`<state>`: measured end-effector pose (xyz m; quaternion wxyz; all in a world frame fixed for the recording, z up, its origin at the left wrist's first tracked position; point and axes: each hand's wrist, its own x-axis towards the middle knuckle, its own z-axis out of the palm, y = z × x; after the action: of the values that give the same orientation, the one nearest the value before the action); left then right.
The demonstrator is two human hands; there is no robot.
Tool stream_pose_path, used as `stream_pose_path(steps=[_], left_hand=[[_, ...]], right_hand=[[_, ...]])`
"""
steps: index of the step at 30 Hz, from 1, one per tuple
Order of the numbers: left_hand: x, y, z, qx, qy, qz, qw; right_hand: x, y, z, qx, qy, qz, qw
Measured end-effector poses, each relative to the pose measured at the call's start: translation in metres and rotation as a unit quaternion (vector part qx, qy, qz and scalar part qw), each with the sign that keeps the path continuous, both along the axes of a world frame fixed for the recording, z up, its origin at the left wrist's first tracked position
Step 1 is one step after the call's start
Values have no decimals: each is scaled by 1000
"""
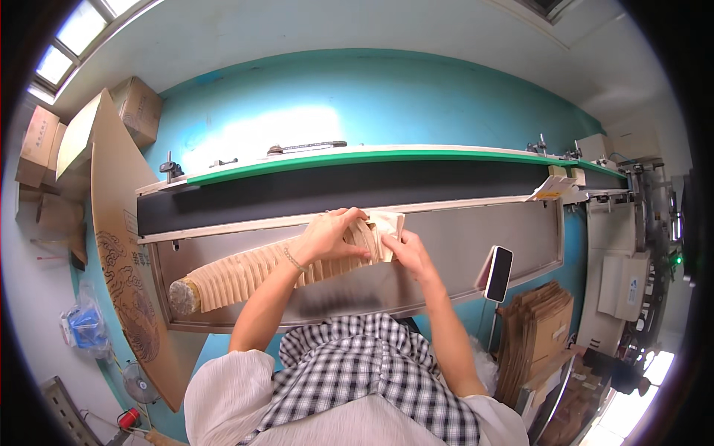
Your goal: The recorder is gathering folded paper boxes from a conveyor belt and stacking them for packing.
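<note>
A long row of overlapping beige packets (242, 276), ridged like pleats, lies slantwise on the metal worktop. At its left end sits a rounded, mottled grey-brown end piece (184, 296), whose kind I cannot make out. My left hand (331, 236) curls over the right end of the row, its thumb on the near side and its fingers on the far side. Just to the right, my right hand (407, 254) pinches the edge of a pale beige packet (388, 223) at that end. Part of the row is hidden beneath my left hand and forearm.
Beyond the steel worktop (468, 241) runs a dark conveyor belt (357, 182) with a green-edged rail. A phone (498, 274) stands on a holder at the right, near stacked flat cardboard (532, 327). A large cardboard sheet (123, 253) leans at the left.
</note>
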<state>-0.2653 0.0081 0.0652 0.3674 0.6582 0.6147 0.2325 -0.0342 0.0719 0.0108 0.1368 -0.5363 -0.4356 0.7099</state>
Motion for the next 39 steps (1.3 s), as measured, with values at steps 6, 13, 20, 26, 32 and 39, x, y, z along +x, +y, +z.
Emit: stream_pose_path(steps=[6, 13, 20, 26, 32, 39], left_hand=[[3, 2, 0, 27, 21, -2, 999], [-6, -14, 2, 47, 101, 3, 994], [-11, -19, 1, 13, 2, 14, 1000], [-9, -13, 5, -12, 37, 0, 999], [-15, -26, 14, 37, 106, 23, 993], [-26, -29, 2, -8, 14, 28, 999]], right_hand=[[-2, 43, 2, 0, 110, -192, 975], [-41, -36, 29, 444, -154, 122, 874], [-11, -15, 14, 133, -23, 66, 989], [-21, 35, 2, 31, 109, -165, 980], [-44, -41, 19, 417, -185, 162, 875], [-29, -27, 14, 0, 99, -22, 995]])
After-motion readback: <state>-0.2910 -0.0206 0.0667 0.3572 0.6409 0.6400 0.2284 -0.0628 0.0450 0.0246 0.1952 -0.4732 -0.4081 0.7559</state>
